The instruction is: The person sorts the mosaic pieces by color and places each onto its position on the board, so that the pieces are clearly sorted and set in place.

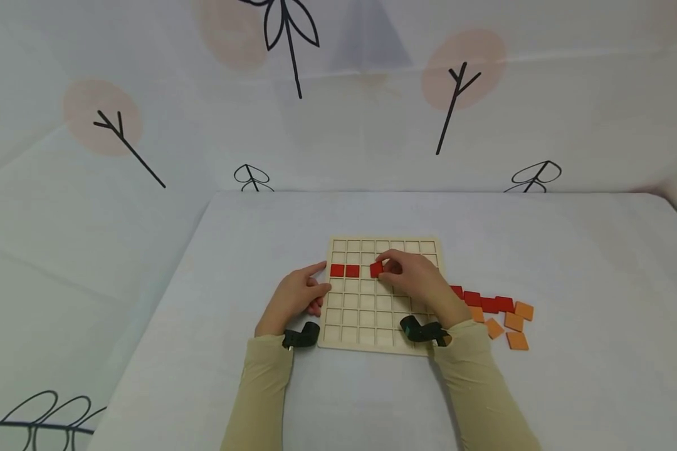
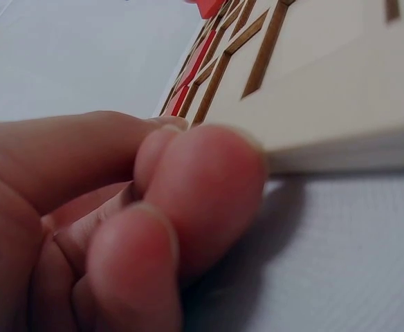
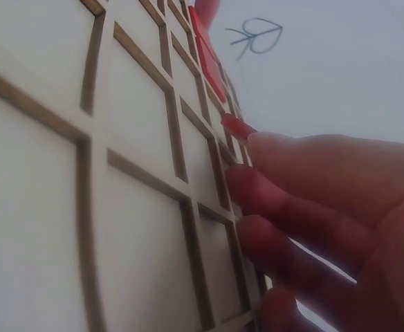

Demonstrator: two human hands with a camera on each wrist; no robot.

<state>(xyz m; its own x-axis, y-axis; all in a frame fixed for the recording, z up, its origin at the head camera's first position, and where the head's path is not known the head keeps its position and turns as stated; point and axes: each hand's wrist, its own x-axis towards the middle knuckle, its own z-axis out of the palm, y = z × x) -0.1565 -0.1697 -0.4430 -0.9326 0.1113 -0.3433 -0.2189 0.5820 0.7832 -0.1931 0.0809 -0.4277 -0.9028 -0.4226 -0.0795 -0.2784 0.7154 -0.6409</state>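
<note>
A pale wooden grid board lies on the table, with two red square tiles side by side in one row at its left. Between thumb and fingertips, my right hand pinches another red tile, tilted over the same row. In the right wrist view, that held tile shows only as a thin edge near the cells. My left hand rests beside the board's left edge. Its index finger reaches forward along the edge and touches it, the thumb is against the side, and the other fingers bend underneath.
Several loose red tiles lie right of the board, partly behind the right forearm. Several orange tiles are scattered close to them. A white patterned cloth hangs behind the table. Each wrist wears a black camera.
</note>
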